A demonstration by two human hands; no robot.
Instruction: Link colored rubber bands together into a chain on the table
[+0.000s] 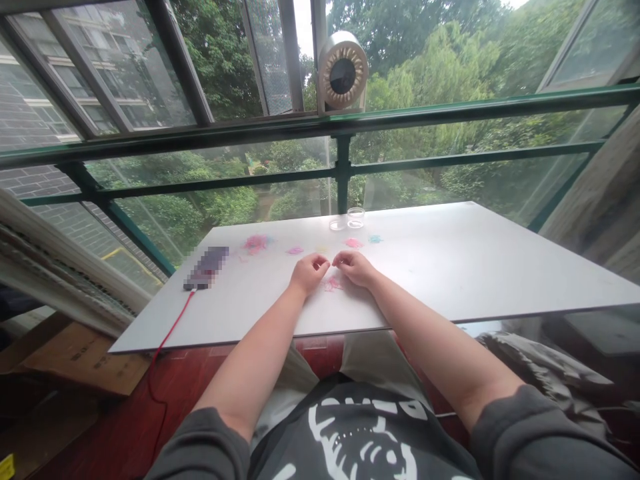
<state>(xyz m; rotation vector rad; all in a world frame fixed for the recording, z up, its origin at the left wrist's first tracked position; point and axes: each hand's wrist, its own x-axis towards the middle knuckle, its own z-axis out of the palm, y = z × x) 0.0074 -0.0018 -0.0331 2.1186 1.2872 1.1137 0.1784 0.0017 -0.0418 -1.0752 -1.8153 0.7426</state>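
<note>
My left hand (pixel 307 272) and my right hand (pixel 356 268) are held close together over the white table, with a small gap between their fingertips. Both have thumb and forefinger pinched together. Whatever they hold is too small to make out. Just below them lies a loose scatter of small, thin pink pieces (pixel 332 285), perhaps little rings. Beyond my hands are a small pink pile (pixel 353 243), a teal pile (pixel 375 239), a purple-pink pile (pixel 295 251) and a faint yellow pile (pixel 321 250). Farther left sits a larger pink-red heap (pixel 256 244) with some blue at its edge.
Two clear round containers (pixel 356 217) stand at the table's (pixel 475 267) far edge. A blurred-out phone-like device (pixel 206 268) lies at the left, its red cable (pixel 173 328) hanging over the near edge. Behind runs a green railing (pixel 280 127) with a round fan-like device (pixel 343 72) above it.
</note>
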